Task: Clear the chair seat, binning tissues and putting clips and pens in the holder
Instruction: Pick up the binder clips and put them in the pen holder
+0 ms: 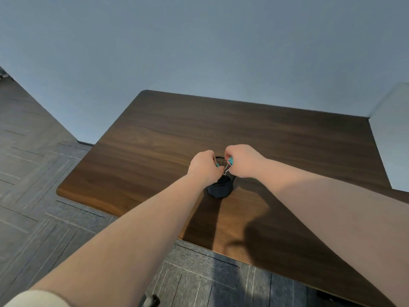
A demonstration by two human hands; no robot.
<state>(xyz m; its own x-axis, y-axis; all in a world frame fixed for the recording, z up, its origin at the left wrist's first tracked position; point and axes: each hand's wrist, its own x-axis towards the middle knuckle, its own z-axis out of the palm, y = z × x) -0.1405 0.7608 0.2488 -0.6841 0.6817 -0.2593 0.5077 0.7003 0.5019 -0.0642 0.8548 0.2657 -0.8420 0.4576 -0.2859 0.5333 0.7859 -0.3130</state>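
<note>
A black mesh pen holder stands on the dark wooden table. Both hands hover right over its mouth. My right hand pinches a teal binder clip whose silver wire handle hangs down into the holder's opening. My left hand is closed around another teal clip, only a tip of which shows past the fingers. The chair seat, tissues, pens and the bin are out of view.
A blue-grey wall rises behind the table. Grey patterned carpet tiles cover the floor to the left and in front. A white panel stands at the table's right edge. A dark object peeks in at the bottom edge.
</note>
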